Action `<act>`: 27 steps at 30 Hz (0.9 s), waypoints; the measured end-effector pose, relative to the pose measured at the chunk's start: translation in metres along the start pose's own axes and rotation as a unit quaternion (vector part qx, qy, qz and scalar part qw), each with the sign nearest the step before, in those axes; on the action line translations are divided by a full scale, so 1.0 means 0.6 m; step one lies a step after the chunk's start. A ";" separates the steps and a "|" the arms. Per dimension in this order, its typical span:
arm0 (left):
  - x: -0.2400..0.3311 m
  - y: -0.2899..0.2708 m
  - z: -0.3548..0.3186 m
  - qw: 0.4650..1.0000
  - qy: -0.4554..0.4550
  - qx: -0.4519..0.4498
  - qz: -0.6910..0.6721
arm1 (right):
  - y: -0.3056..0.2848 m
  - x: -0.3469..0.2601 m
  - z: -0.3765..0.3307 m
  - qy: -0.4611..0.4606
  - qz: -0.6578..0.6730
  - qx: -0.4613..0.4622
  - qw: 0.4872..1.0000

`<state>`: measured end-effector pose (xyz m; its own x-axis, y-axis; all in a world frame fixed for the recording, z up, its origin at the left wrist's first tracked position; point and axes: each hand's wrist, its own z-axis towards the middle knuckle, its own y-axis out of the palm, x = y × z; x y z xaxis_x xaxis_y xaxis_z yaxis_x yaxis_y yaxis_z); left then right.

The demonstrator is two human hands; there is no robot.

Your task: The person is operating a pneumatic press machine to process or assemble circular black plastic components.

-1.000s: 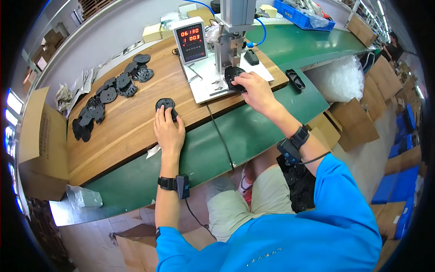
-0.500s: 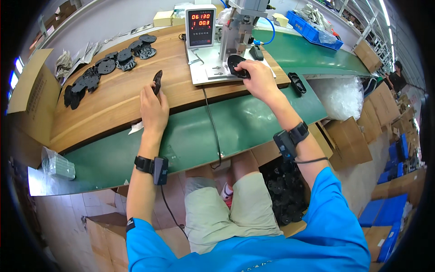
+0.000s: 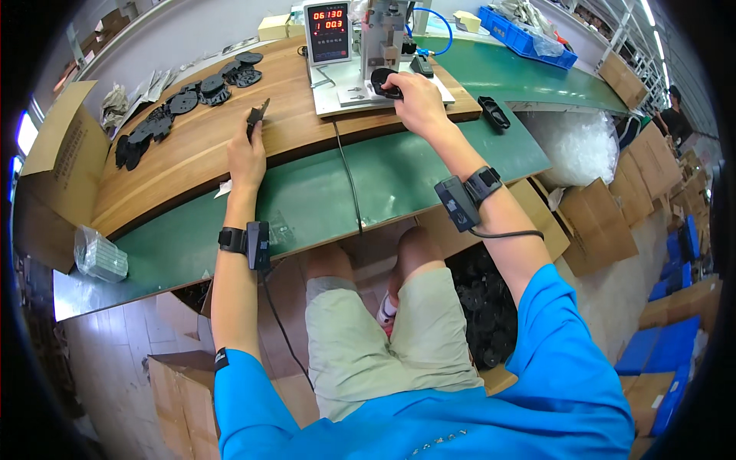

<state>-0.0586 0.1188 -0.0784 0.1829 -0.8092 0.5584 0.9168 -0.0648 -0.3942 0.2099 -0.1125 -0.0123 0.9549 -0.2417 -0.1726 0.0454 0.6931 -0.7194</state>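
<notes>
My left hand is closed on a thin black plastic part, held above the front of the wooden board. In my right hand is a rounded black plastic part, gripped at its right edge, at the white base plate of a bench press. The part is just below the press's metal column; whether it touches the plate I cannot tell. A display box with red digits stands left of the press. Several black parts lie in a row on the board's left side.
A black part lies on the green table right of the board. An open carton stands at the left, near a clear plastic-wrapped bundle. A blue crate sits at the back right. Below is a box of black parts.
Both hands keep hold of their parts. The left hand's part has tilted, showing a different side. The whole view has shifted a little, and the right hand's part stays by the press.
</notes>
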 end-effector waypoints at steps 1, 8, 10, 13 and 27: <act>0.001 0.000 0.003 1.000 -0.004 0.001 -0.004 | 0.001 0.001 0.002 0.003 0.003 -0.001 1.000; -0.004 -0.006 0.001 0.998 -0.042 -0.012 -0.038 | 0.002 -0.005 -0.002 0.025 -0.007 -0.013 1.000; 0.004 -0.002 0.000 0.996 -0.078 -0.017 -0.046 | 0.002 -0.007 -0.008 0.026 0.000 0.005 1.000; 0.019 -0.002 0.000 0.991 -0.100 -0.033 -0.076 | 0.008 -0.005 -0.013 0.025 -0.002 0.028 0.999; 0.018 -0.003 -0.001 0.992 -0.072 0.015 -0.106 | 0.011 -0.014 -0.010 0.045 0.003 0.029 0.999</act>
<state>-0.0584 0.1098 -0.0719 0.0326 -0.6878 0.7251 0.9498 -0.2047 -0.2368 0.2006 -0.1102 -0.0195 0.9253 -0.2946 -0.2386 0.0584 0.7326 -0.6781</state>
